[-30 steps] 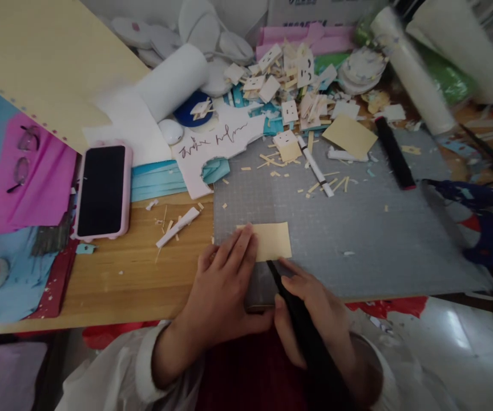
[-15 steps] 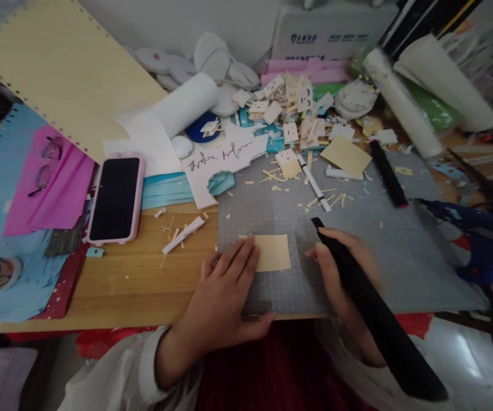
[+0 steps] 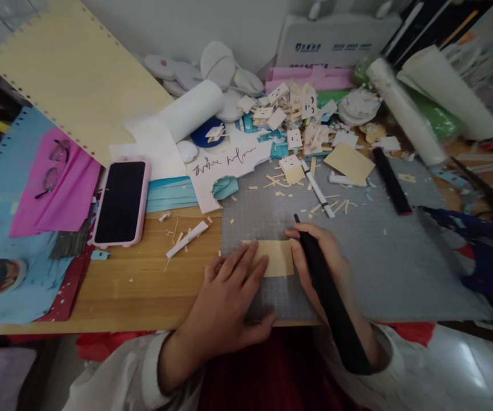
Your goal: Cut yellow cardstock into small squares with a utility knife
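Under everything we have the wooden table (image 3: 113,291), with the grey gridded mat (image 3: 392,257) lying on it. A large cream sheet (image 3: 88,74) with holes along its edges slants at our upper left. Our left hand (image 3: 225,302) lies palm down with its fingers loosely spread, gripping nothing; its fingertips press on the left part of the small cream card. Our right hand (image 3: 336,257) has its fingers closed around the long black tool (image 3: 327,297), whose narrow tip points up and away from us, just beyond the card's far right corner. We cannot tell whether the right thumb touches the card's edge. The blue glue gun (image 3: 486,245) lies at the far right, and the pink-cased phone (image 3: 122,202) on the left. The small cream card (image 3: 278,260) sits flat on the mat near its front left part. Beyond it lie the white pen (image 3: 319,191) and, smallest of all, thin cream slivers (image 3: 343,205) scattered about
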Available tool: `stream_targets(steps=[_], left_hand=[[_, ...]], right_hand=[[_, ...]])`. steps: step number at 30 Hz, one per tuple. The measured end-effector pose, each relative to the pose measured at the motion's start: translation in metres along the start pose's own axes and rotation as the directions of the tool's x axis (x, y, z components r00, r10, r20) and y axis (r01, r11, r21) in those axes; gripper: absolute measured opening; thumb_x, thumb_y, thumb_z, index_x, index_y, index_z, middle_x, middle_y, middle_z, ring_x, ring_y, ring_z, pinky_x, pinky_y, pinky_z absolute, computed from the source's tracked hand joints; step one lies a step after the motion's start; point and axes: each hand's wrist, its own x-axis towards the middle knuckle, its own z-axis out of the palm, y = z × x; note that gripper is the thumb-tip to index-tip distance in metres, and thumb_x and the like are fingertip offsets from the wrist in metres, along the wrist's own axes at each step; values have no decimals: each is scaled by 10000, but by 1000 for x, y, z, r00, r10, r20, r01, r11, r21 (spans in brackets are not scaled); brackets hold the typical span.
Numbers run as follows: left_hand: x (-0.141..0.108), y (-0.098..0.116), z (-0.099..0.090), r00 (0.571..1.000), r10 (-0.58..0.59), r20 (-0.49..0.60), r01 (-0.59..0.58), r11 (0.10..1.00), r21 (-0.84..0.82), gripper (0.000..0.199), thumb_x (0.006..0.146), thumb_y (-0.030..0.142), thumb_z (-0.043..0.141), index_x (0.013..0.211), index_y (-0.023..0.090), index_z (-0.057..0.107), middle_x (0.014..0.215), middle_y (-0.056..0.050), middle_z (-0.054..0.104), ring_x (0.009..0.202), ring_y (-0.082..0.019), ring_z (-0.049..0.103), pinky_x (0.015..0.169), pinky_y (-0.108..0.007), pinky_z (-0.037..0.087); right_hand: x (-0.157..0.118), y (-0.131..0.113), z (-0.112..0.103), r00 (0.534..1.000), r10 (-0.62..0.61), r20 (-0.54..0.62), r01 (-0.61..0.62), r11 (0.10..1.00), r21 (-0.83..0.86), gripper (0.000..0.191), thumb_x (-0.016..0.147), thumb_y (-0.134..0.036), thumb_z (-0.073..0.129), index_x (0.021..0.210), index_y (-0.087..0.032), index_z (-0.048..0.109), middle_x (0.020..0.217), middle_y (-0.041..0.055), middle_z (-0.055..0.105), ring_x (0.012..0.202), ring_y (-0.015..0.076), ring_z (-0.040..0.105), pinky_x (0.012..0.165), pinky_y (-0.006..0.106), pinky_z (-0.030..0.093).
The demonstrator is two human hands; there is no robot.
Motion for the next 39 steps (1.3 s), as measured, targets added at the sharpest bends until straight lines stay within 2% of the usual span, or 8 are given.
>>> stream_targets(steps=[4, 9, 18, 26, 30, 32, 35, 39], left_hand=[[0, 0, 1, 1000, -3, -7, 3, 1000, 3, 676, 828, 470, 562, 1401, 124, 466, 1534, -173, 367, 1375, -333, 370, 1007, -497, 314], [0, 0, 1, 1000, -9, -6, 9, 1000, -7, 667, 830, 468, 561, 1396, 127, 473, 1533, -170, 372, 1365, -341, 383, 997, -505, 334], [2, 3, 3, 999, -24, -35, 25, 999, 28, 642, 821, 455, 582, 1369, 130, 505, 1520, -162, 399, 1331, -347, 424, 987, -486, 369], [2, 3, 8, 998, -55, -18, 56, 998, 34, 737, 854, 499, 521, 1444, 75, 395, 1524, -146, 396, 1363, -310, 398, 1024, -452, 332], [-1, -1, 3, 998, -55, -17, 54, 996, -66, 738, 847, 467, 557, 1457, 102, 358, 1531, -178, 373, 1372, -334, 383, 1052, -479, 322], [-2, -5, -3, 990, -114, -80, 98, 978, -186, 721, 851, 415, 584, 1461, 135, 323, 1532, -198, 353, 1375, -345, 375, 1057, -511, 333], [-1, -9, -12, 935, -304, -184, 178, 849, -498, 644, 865, 335, 605, 1433, 185, 341, 1451, -183, 452, 1320, -316, 449, 1042, -498, 396], [7, -3, -20, 898, -436, 64, 244, 371, -896, 244, 875, 336, 617, 1057, 176, 644, 956, -90, 710, 860, -210, 666, 738, -322, 549]], right_hand=[[3, 4, 1, 1000, -10, -5, 10, 1000, 11, 218, 899, -276, 559, 1112, -238, 585, 924, 38, 674, 850, 211, 655, 786, 411, 555], [2, 0, 1, 998, 61, 28, -65, 983, 169, 252, 876, -287, 594, 1123, -265, 551, 886, 10, 657, 745, 171, 664, 623, 308, 560], [6, -6, -1, 997, 57, 48, -68, 958, 278, 258, 841, -238, 624, 1088, -256, 552, 857, -4, 645, 719, 160, 661, 597, 298, 554], [20, -17, -7, 998, -23, 54, 6, 951, 309, 269, 844, -205, 627, 1080, -301, 538, 838, -3, 634, 694, 173, 647, 617, 329, 577], [20, -19, -11, 999, 12, 43, -26, 944, 329, 253, 844, -228, 638, 1069, -301, 549, 847, 1, 630, 714, 170, 650, 633, 317, 584], [20, -22, -15, 999, 26, 34, -36, 937, 348, 272, 826, -215, 660, 1064, -293, 555, 845, -8, 633, 710, 154, 645, 629, 289, 573], [20, -29, -24, 998, 32, 60, -53, 918, 394, 317, 796, -167, 681, 1060, -279, 546, 828, -30, 635, 690, 124, 625, 600, 243, 542], [13, -33, -31, 988, 88, 130, -143, 844, 518, 354, 797, -171, 680, 1085, -284, 507, 844, -35, 627, 708, 124, 622, 591, 232, 528]])
